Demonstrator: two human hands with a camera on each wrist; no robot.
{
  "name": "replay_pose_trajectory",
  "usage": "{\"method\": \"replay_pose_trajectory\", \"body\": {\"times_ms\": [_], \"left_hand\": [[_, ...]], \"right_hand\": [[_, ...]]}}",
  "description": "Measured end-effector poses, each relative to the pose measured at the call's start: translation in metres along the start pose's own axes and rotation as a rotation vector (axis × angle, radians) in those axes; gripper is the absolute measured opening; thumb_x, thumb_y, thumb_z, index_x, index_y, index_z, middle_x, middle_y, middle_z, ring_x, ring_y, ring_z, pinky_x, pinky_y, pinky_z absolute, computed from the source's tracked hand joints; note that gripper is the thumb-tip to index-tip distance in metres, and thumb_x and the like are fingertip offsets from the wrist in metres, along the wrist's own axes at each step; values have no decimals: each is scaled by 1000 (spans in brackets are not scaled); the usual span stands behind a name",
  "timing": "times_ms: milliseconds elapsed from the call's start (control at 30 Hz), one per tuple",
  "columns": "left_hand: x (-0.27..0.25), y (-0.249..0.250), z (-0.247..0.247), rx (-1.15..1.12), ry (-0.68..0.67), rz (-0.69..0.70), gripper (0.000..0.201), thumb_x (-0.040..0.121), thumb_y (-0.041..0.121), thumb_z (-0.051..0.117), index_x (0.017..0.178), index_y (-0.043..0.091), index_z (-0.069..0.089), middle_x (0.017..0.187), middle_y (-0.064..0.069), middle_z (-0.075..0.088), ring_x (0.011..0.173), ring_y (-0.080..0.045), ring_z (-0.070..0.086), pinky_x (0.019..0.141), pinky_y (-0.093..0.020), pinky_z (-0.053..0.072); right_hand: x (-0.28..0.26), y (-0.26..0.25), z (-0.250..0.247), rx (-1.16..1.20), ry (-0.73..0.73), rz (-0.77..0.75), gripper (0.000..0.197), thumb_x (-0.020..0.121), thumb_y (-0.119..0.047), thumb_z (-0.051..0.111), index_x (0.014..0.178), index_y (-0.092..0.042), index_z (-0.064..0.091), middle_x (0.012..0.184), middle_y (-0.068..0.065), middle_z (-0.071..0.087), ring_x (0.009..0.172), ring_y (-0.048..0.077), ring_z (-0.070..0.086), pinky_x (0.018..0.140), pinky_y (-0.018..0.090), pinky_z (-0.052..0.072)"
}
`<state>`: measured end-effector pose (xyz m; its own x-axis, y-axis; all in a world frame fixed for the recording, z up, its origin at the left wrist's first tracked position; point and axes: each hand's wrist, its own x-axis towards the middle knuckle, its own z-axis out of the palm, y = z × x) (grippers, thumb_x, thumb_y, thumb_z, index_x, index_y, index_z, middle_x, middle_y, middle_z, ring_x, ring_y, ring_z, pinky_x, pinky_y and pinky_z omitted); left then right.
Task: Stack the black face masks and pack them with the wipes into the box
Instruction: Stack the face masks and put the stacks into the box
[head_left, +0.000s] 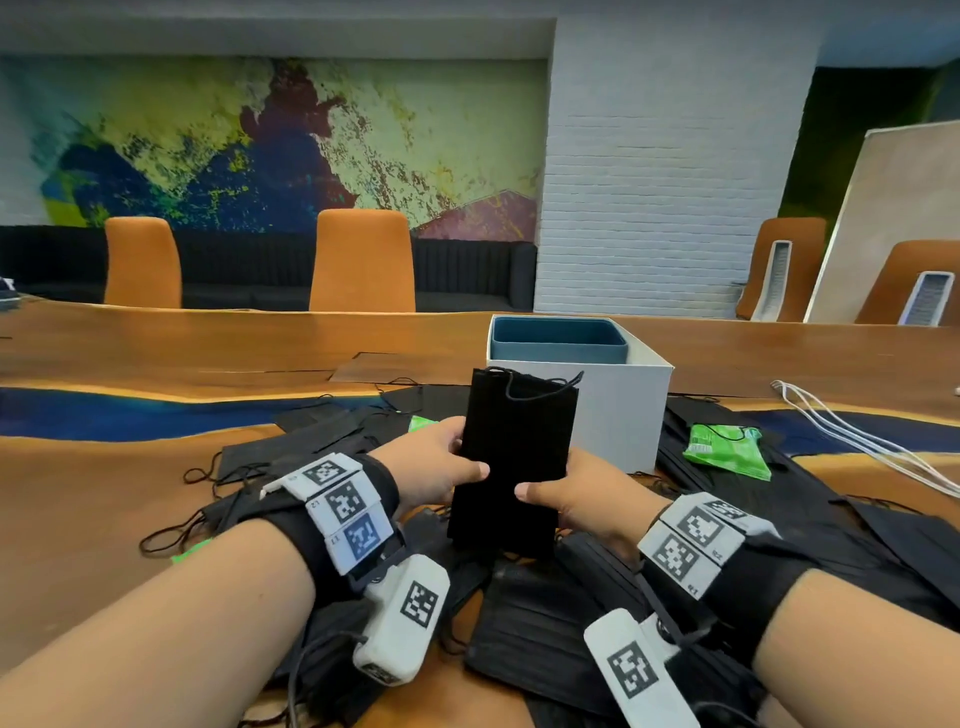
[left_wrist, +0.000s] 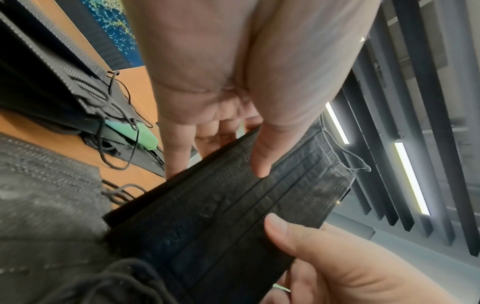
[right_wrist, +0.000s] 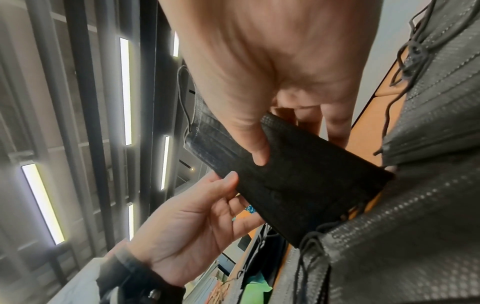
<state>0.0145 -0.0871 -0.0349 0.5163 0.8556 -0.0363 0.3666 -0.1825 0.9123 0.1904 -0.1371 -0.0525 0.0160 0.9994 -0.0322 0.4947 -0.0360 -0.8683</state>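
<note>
A neat stack of black face masks (head_left: 514, 457) stands on end above the table, held between both hands. My left hand (head_left: 441, 465) grips its left edge, thumb on the front. My right hand (head_left: 566, 493) grips the right edge the same way. The wrist views show the stack (left_wrist: 233, 205) (right_wrist: 298, 181) pinched between thumbs and fingers. Loose black masks (head_left: 545, 623) lie scattered on the table under my hands. A green wipes packet (head_left: 724, 449) lies to the right. The white box (head_left: 639, 415) with a blue inner tray (head_left: 558, 340) stands open behind the stack.
A wooden table (head_left: 104, 493) with blue resin streaks carries everything. White cables (head_left: 857, 436) run along the right side. Another green packet (head_left: 421, 423) peeks out left of the box. Orange chairs (head_left: 361, 260) stand behind the far edge.
</note>
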Motion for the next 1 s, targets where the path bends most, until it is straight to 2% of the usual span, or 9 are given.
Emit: {"method": "replay_pose_trajectory", "body": {"times_ms": [100,167,267,367,433,567,733,833,1000], "left_hand": [[-3,1,1,-41,-17,2,39,95,-5,41,126,16,52,117,-10,64,95,-18,63,72,-28,53],[-10,7,-2,-100,-8,6,37,95,-6,40,124,15,52,118,-10,64,106,-19,62,86,-34,54],[-24,21,-18,-217,52,29,22,97,3,47,113,16,53,109,-8,63,94,-17,63,83,-33,52],[-40,33,-47,-193,183,12,12,96,16,52,105,22,55,105,-3,62,91,-16,60,84,-38,49],[-49,32,-69,-172,298,-45,9,96,22,51,105,21,55,106,-3,59,96,-17,59,88,-41,47],[-61,-3,-108,-142,475,-322,27,95,31,53,116,14,56,97,-4,53,97,-22,52,94,-44,42],[-68,-37,-126,95,464,-557,46,94,31,56,134,12,42,125,-14,50,113,-26,49,83,-40,42],[-69,-47,-131,296,403,-624,43,91,29,61,127,9,48,115,-14,55,95,-23,54,64,-29,41],[-64,-60,-132,507,317,-718,45,81,27,73,119,7,59,103,-8,62,86,-19,62,60,-27,50]], "right_hand": [[0,2,0,-76,10,7,31,86,-24,67,114,-15,58,101,1,66,98,18,62,91,34,51],[0,-1,-1,-58,29,3,31,87,-25,67,114,-11,59,102,3,67,99,21,64,92,37,52],[3,-16,-3,62,76,-77,28,88,-24,65,113,-13,60,109,7,68,100,21,65,93,42,52],[1,-39,-8,119,160,-202,16,93,-20,58,109,-24,55,103,-7,65,90,4,59,76,21,48],[0,-51,-10,94,189,-272,13,95,-20,55,106,-27,54,94,-15,60,85,-3,55,69,15,42],[0,-62,1,93,154,-304,17,95,-17,53,99,-33,54,92,-19,61,87,-2,56,70,17,44],[-2,-60,19,93,78,-262,19,95,-16,55,109,-28,58,97,-13,65,91,4,60,67,16,45],[-1,-60,24,83,67,-230,21,94,-16,56,113,-24,60,105,-5,68,97,11,63,73,22,49],[-2,-58,22,91,52,-224,19,94,-18,56,112,-26,58,101,-9,67,92,5,62,66,17,48]]}}
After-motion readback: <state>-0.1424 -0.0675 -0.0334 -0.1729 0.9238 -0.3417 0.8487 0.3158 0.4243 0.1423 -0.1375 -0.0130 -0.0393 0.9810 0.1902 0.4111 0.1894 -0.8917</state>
